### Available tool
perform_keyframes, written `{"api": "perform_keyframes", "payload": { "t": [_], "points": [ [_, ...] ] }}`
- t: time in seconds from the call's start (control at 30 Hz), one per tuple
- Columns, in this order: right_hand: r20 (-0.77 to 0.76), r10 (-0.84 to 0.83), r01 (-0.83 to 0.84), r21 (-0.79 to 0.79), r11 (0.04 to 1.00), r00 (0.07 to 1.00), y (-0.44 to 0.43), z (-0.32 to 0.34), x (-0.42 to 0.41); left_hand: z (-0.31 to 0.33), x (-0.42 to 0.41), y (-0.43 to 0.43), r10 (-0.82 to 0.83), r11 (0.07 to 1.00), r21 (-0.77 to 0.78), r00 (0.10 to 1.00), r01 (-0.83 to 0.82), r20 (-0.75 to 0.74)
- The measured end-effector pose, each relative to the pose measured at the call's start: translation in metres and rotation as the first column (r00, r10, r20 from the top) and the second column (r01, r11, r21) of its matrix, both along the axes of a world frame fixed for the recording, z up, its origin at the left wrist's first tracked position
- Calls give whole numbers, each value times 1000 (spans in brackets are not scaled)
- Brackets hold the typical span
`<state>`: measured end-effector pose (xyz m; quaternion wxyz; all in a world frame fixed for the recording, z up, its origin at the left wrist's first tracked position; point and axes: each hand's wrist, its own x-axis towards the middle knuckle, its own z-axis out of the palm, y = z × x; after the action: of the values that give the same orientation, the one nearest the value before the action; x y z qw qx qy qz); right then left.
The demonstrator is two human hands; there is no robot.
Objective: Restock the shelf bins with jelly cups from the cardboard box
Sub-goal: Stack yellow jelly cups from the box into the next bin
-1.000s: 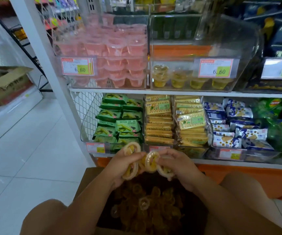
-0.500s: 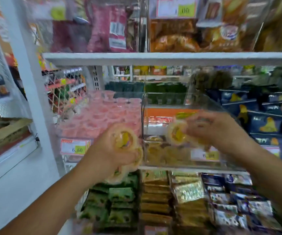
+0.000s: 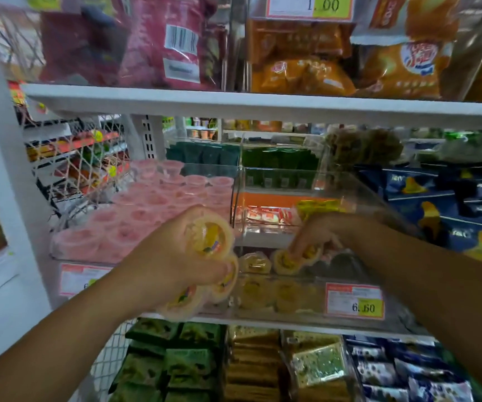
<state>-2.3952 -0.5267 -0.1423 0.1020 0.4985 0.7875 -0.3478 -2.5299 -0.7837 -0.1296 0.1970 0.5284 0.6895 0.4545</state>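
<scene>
Gripping a cluster of yellow jelly cups [image 3: 209, 237] in the left hand [image 3: 173, 256], fingers curled round them, held just in front of the clear bin [image 3: 384, 198] at its left front corner. Reaching over that bin's front wall with the right hand [image 3: 319, 232], fingertips bent downward and pinching another yellow cup [image 3: 287, 259] low inside the bin, near the front. Cannot tell through the blur how many more under those fingers.

Lying in the bin along its front wall: a row of yellow cups [image 3: 255, 264], just left of the right hand's cup and below it. Stuck on the outside of the bin's front wall, toward its right end — an orange-edged price tag [image 3: 354, 303] reading 6.60.

Just left of the bin: pink jelly cups [image 3: 147, 216], heaped close together. Behind the bin, green packets [image 3: 274, 161]. To the bin's right, dark blue bags [image 3: 448, 204]. Below the bin, on the next shelf down — stacked biscuit packs [image 3: 251, 364], flanked by green and blue ones.
</scene>
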Motion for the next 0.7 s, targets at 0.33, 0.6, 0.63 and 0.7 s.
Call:
{"api": "perform_keyframes", "payload": {
  "t": [0.33, 0.6, 0.63, 0.7],
  "points": [
    [-175, -66, 35, -174, 984, 982, 3, 5, 15, 1, 1, -2, -14, 1000, -10, 1000, 14, 25],
    [-102, -95, 84, -110, 990, 990, 12, 2, 35, -3, 2, -1, -14, 1000, -9, 1000, 14, 25],
    [-89, -92, 82, -112, 990, 992, 13, -1, 36, -2, 3, -1, -15, 1000, -6, 1000, 15, 25],
    [-69, -84, 77, -103, 992, 994, 17, -5, 36, -1, 5, -1, -15, 1000, -2, 1000, 15, 23]
  ]
}}
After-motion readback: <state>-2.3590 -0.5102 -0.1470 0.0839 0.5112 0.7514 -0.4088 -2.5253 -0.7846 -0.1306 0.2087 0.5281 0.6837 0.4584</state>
